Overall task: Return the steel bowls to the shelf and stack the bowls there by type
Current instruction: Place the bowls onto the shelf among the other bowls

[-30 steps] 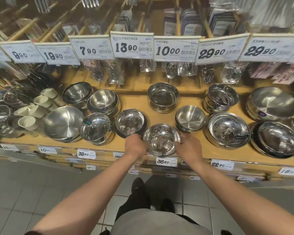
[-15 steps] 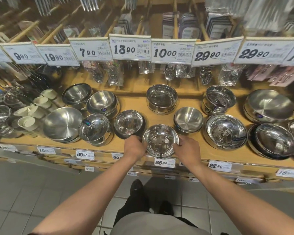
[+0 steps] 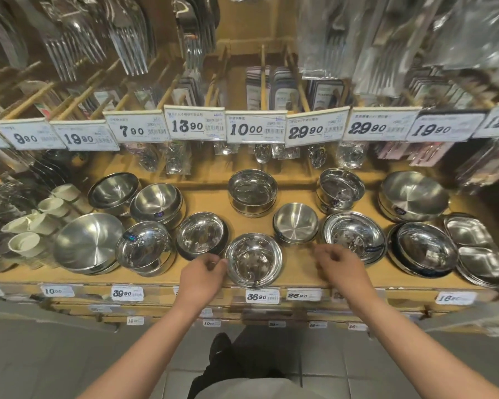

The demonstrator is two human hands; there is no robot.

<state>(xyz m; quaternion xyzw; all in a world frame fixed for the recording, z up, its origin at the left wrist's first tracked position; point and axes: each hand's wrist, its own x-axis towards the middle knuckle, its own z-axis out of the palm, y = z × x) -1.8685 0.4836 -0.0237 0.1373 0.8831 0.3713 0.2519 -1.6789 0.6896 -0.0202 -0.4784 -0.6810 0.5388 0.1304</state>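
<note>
Both bare forearms reach forward and up from the bottom of the view toward the front edge of the wooden shelf [image 3: 294,272]. The left hand [image 3: 203,273] sits just left of the small steel bowl [image 3: 253,259], palm down, its fingers loosely curled with the tips at or just beside the bowl's left rim; whether they actually touch the rim cannot be told. The right hand [image 3: 342,267] hangs to the right of that bowl, clearly apart from it, fingers loosely curled and holding nothing, slightly blurred. The bowl stands upright on the shelf, mouth facing up, right at the front edge above the 36.90 price tag [image 3: 261,296]. It is round, so it has no long axis to speak of. Just behind it to the left stands another shiny bowl [image 3: 200,232], and behind it to the right a brushed bowl [image 3: 296,221], both upright and open upward. Farther behind the small bowl sits a straight-walled stack of bowls [image 3: 252,191].
</note>
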